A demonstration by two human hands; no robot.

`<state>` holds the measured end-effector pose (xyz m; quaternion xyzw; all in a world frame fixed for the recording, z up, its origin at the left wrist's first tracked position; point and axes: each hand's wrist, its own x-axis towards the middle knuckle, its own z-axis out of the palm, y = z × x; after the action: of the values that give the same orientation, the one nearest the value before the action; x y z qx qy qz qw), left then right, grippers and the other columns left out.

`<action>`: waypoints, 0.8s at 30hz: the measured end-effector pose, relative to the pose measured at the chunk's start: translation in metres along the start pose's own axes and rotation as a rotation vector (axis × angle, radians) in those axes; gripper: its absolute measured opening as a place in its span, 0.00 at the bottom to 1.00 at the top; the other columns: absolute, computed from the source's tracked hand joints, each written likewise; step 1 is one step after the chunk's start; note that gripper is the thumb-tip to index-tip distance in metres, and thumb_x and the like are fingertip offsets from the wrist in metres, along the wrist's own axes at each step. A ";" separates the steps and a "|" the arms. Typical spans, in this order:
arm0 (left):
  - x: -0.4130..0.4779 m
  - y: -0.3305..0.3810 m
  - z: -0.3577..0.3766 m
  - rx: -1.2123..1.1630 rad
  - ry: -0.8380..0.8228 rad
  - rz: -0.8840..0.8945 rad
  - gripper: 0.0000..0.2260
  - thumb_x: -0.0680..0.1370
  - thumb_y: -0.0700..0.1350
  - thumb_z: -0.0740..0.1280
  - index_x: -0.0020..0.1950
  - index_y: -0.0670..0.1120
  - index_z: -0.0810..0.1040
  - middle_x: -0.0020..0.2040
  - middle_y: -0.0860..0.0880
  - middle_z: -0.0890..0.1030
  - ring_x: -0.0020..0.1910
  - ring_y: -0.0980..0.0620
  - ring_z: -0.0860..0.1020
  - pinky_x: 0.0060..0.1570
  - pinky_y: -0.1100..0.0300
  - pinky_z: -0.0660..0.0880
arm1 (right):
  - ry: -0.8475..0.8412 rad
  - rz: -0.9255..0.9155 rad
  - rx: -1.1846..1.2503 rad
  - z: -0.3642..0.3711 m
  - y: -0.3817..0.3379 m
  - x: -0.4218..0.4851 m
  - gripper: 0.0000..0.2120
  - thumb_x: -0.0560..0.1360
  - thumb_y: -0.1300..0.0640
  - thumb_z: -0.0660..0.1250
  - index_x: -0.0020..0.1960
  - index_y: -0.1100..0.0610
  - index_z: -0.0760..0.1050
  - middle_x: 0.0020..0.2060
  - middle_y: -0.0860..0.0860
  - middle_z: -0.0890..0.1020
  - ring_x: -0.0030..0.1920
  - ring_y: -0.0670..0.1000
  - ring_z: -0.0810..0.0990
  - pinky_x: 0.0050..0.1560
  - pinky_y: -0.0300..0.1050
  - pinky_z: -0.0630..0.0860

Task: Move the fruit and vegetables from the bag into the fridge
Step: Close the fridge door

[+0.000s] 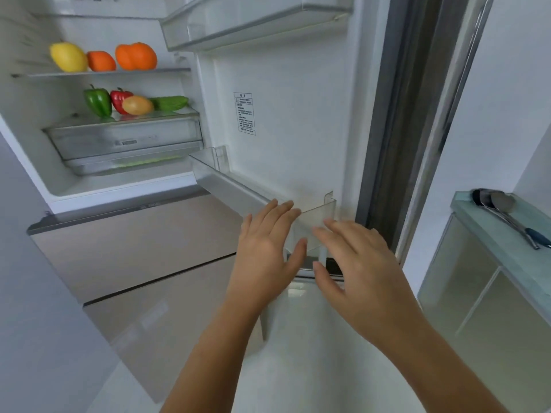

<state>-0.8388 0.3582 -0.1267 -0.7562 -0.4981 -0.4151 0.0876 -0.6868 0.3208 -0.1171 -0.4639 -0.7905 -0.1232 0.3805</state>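
The fridge stands open at the upper left. Its upper shelf (101, 73) carries a yellow lemon (68, 57), a small orange (101, 61) and a larger orange fruit (136, 56). The shelf below holds a green pepper (97, 101), a red pepper (119, 98), a yellow-orange mango (137, 105) and a green cucumber (170, 102). My left hand (265, 251) and my right hand (354, 260) are spread, fingers apart, holding nothing, at the lower bin (235, 189) of the open door (298, 114). No bag is in view.
Clear drawers (125, 141) sit under the lower shelf, with beige drawer fronts (134, 234) beneath them. Another door bin (253, 22) hangs at the top. At the right, a glass-topped cabinet (495, 248) carries a metal ladle with a blue handle (507, 216).
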 end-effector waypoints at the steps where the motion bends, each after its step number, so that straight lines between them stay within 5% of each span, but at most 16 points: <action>1: -0.005 -0.004 -0.007 0.003 0.002 -0.013 0.21 0.74 0.52 0.59 0.62 0.44 0.74 0.64 0.47 0.75 0.67 0.46 0.68 0.65 0.44 0.60 | 0.000 -0.019 0.009 0.000 -0.008 -0.002 0.21 0.72 0.50 0.57 0.58 0.59 0.76 0.55 0.57 0.80 0.55 0.58 0.78 0.52 0.63 0.75; 5: -0.026 -0.020 -0.036 0.049 -0.003 -0.061 0.21 0.74 0.52 0.59 0.64 0.45 0.73 0.66 0.47 0.73 0.66 0.44 0.69 0.62 0.39 0.66 | 0.027 -0.076 0.024 -0.003 -0.033 -0.005 0.19 0.72 0.51 0.60 0.58 0.60 0.76 0.55 0.57 0.81 0.55 0.59 0.78 0.53 0.63 0.75; 24: -0.134 -0.053 -0.150 0.376 0.136 -0.374 0.21 0.74 0.50 0.58 0.62 0.42 0.75 0.62 0.43 0.77 0.60 0.40 0.75 0.57 0.42 0.71 | -0.003 -0.294 0.264 0.024 -0.139 -0.001 0.20 0.71 0.53 0.57 0.57 0.61 0.77 0.56 0.58 0.79 0.58 0.61 0.76 0.52 0.63 0.74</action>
<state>-0.9850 0.2105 -0.1413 -0.5918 -0.6906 -0.3741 0.1816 -0.8130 0.2581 -0.1122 -0.2895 -0.8597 -0.0720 0.4146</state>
